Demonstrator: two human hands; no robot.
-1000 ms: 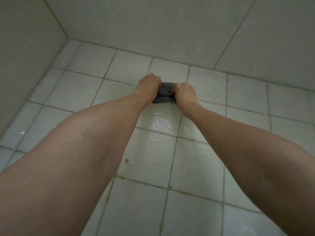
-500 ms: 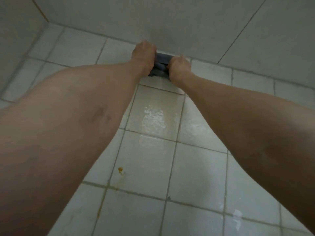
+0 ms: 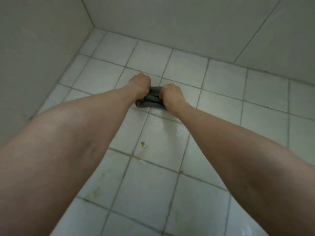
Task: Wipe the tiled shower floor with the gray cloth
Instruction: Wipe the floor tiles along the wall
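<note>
A bunched gray cloth [image 3: 151, 99] lies pressed on the white tiled shower floor [image 3: 221, 92], about two tile rows out from the back wall. My left hand [image 3: 139, 83] grips its left end and my right hand [image 3: 171, 95] grips its right end, both fists closed with knuckles up. Only the cloth's middle folds show between the hands. A wet, shiny streak [image 3: 163, 126] runs back from the cloth toward me.
A small orange-brown spot [image 3: 142, 143] sits on the tile below the cloth, with faint yellowish stains [image 3: 93, 193] along the grout nearer me. The left wall [image 3: 34, 57] and back wall [image 3: 187, 23] meet in a corner at upper left.
Both hands pushed the cloth up against the back wall half a second ago, then drew it back toward me by about two tile rows. The view now takes in more of the left corner.
</note>
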